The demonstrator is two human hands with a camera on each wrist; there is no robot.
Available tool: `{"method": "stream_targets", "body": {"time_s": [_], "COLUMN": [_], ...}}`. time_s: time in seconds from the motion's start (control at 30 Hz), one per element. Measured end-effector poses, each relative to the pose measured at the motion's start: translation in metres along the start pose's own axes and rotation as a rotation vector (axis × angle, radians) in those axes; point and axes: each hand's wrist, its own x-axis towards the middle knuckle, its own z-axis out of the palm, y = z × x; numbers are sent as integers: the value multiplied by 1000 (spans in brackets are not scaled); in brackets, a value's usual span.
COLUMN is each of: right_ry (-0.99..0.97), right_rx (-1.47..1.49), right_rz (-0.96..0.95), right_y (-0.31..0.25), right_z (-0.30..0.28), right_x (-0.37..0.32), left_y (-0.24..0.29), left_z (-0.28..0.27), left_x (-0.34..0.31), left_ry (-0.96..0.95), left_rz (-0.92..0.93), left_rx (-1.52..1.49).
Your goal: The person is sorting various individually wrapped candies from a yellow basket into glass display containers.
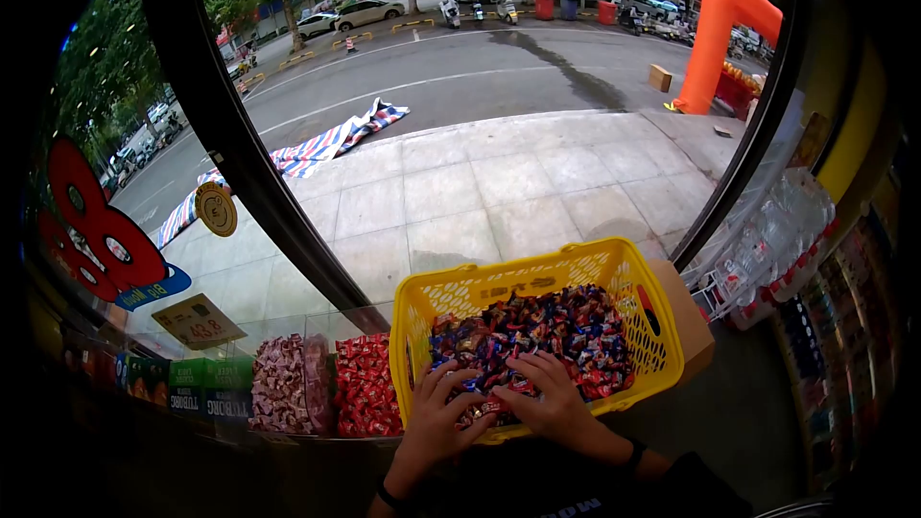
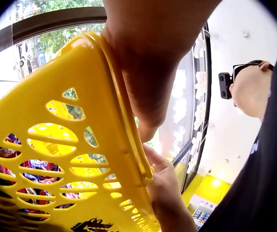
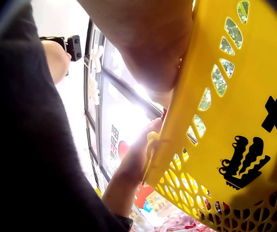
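Observation:
A yellow plastic basket (image 1: pixel 662 364) with pierced walls holds a broad heap of small wrapped candies (image 1: pixel 576 326) in dark blue, red and purple. Both hands reach over its near rim. My left hand (image 1: pixel 441 422) rests on the candies at the near left, its fingers spread. Beside it, my right hand (image 1: pixel 552 408) lies on the heap with fingers spread and thumb towards the left hand. A few red-wrapped candies show between the two thumbs. In the left wrist view the basket wall (image 2: pixel 95 145) hides the fingertips; the right wrist view has the basket's printed side (image 3: pixel 245 121) in front.
Left of the basket, bins hold red-wrapped candies (image 1: pixel 366 384) and pink-wrapped candies (image 1: pixel 280 384), beside green Tuborg boxes (image 1: pixel 211 386). A cardboard box (image 1: pixel 698 331) shows under the basket's right side. Glass panes and dark door frames (image 1: pixel 259 144) stand beyond, with shelves (image 1: pixel 844 345) at right.

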Motion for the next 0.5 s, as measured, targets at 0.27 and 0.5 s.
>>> {"method": "stream_targets", "body": {"time_s": [0.27,0.5], "right_ry": [-28,-61], "right_rx": [-42,-62], "right_rz": [74,194], "right_y": [-1,-4], "right_z": [9,13], "right_x": [0,1], "left_y": [-71,-164], "left_z": [-61,-72], "left_x": [-50,-135], "left_ry": [415,356], "left_rz": [-280,-473], "left_rx": [242,590]}}
